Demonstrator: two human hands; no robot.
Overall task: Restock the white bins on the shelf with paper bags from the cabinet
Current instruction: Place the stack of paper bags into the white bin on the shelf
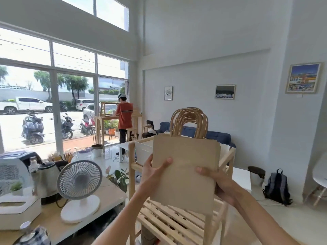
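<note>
I hold a flat stack of brown paper bags (pixel 184 167) upright in front of me, their twisted paper handles arching up at the top. My left hand (pixel 152 171) grips the stack's left edge with the thumb across the front. My right hand (pixel 215 183) grips the right edge the same way. The stack hovers above a light wooden slatted shelf (pixel 169 220). A white bin (pixel 144 152) stands on the shelf's upper level, mostly hidden behind the bags. No cabinet is in view.
A counter at the left carries a white desk fan (pixel 79 184), a kettle (pixel 46 177) and a tissue box (pixel 17 209). A person in an orange shirt (pixel 124 115) stands at a tall table by the window. A white bin with a backpack (pixel 277 188) is on the floor at the right.
</note>
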